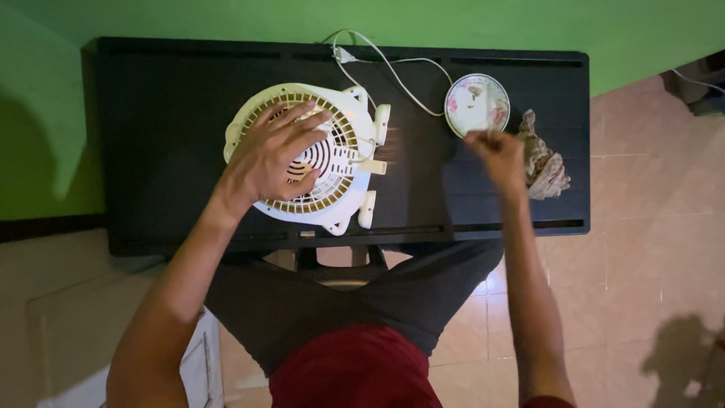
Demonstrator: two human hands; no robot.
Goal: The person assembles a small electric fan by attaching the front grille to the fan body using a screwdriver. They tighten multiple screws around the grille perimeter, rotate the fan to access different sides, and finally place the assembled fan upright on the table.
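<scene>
**Around the black worktop**

A black worktop (166, 151) stands against a green wall (45, 113). A crumpled cloth (545, 160) lies at its right end, a white cable (393, 68) trails along the back, and pale floor tiles (649, 227) spread beyond.

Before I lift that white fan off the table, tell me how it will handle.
The fan is probably light for its size: thin slotted plastic. Lying flat under the left hand, it should slide rather than roll. Its cord would likely drag, maybe toward the saucer.
</scene>
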